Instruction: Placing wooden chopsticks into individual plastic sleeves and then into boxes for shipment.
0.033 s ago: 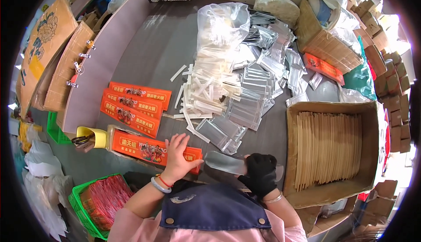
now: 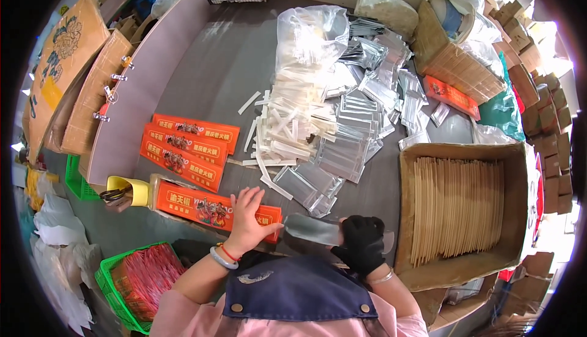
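My left hand [image 2: 246, 219], bare with a bracelet and red cord on the wrist, lies with fingers stretched over the right part of a long orange printed sleeve [image 2: 183, 204]. That sleeve tops a holder at the table's near edge. My right hand [image 2: 362, 244] wears a black glove with bared fingertips and is closed around a clear, shiny plastic packet [image 2: 312, 230]. The packet reaches left toward my left thumb; whether they touch, I cannot tell. Beyond my hands lie silvery clear packets [image 2: 342, 153] and a heap of thin white strips [image 2: 287, 123].
Fanned orange sleeves [image 2: 186, 147] lie at the left, behind a yellow cup [image 2: 137, 191] with scissors. At the right stands a cardboard box [image 2: 406, 215] of upright tan sticks [image 2: 458, 208]. A green basket [image 2: 110, 276] of red wrappers sits lower left. Grey panels [image 2: 159, 50] border the table.
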Demonstrator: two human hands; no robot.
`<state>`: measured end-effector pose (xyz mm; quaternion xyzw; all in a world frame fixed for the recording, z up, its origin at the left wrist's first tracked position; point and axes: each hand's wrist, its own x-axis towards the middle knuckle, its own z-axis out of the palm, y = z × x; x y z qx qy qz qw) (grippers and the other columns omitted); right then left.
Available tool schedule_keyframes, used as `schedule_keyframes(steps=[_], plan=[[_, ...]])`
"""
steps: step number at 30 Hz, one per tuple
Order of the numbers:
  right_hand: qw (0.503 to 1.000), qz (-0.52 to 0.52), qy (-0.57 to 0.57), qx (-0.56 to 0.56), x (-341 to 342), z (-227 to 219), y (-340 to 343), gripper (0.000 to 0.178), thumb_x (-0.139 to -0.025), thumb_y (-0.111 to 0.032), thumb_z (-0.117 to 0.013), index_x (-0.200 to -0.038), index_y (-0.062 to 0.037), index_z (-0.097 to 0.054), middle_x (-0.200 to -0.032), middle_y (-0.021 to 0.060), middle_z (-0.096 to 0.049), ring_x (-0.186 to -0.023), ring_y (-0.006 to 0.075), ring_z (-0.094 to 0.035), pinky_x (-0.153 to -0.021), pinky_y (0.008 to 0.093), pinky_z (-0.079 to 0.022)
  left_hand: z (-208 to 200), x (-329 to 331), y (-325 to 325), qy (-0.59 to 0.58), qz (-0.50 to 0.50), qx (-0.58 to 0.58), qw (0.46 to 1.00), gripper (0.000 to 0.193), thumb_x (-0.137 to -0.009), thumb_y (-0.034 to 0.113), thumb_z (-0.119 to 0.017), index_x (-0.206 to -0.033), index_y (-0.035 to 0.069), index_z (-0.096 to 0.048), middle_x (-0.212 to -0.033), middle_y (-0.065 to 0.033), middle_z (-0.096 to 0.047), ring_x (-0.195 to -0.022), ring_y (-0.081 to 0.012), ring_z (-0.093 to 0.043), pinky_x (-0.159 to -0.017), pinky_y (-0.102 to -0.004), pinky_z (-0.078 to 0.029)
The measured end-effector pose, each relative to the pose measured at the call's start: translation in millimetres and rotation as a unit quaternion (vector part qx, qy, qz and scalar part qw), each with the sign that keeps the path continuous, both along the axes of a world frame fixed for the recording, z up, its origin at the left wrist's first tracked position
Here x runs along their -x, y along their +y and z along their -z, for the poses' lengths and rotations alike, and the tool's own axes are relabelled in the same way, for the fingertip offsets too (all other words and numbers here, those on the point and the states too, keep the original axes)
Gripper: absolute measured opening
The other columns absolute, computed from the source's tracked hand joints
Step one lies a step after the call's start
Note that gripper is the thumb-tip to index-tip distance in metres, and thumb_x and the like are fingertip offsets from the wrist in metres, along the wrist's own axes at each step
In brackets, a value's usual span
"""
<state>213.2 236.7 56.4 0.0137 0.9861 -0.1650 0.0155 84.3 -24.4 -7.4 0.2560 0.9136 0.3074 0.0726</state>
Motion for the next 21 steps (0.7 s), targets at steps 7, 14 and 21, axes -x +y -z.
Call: schedule_keyframes(steps=[7, 14, 21], plan=[[0.995, -0.046, 0.004, 0.091, 32.9, 43.2, -55.8, 0.063, -0.068, -0.05, -0.077, -0.112, -0.0081, -0.061, -0.106, 0.012, -0.062, -0.098, 0.0311, -0.057, -0.089, 0.0449, -0.039, -6.5, 4.9, -0.9, -0.015, 0.054, 0.07, 0.996, 0.085, -0.066, 0.046, -0.084, -0.13, -0.001, -0.053, -0.136, -0.0201, -0.051, -0.131, -0.037, -0.039, -0.111, -0.0598, -0.021], [0.982, 0.099, 0.141, 0.078, -1.3, 48.5, 23.6, 0.051, -0.072, -0.029, -0.081, -0.114, -0.0075, -0.062, -0.109, 0.0129, -0.064, -0.101, 0.032, -0.059, -0.089, 0.0431, -0.045, -7.6, 74.3, 24.1, 0.08, 0.165, 0.115, 0.976, 0.028, -0.071, 0.019, -0.079, -0.098, 0.014, -0.073, -0.106, -0.0063, -0.062, -0.105, -0.0278, -0.054, -0.092, -0.0427, -0.041], [0.862, 0.474, -0.096, -0.155, -78.8, 50.6, 106.2, 0.03, -0.08, -0.025, -0.07, -0.098, -0.0031, -0.06, -0.095, 0.0173, -0.06, -0.093, 0.0373, -0.059, -0.079, 0.0483, -0.048, 14.4, 98.3, 47.7, 0.095, 0.282, 0.021, 0.954, 0.016, -0.069, 0.018, -0.079, -0.081, 0.015, -0.069, -0.091, -0.002, -0.059, -0.098, -0.0242, -0.054, -0.086, -0.041, -0.041]])
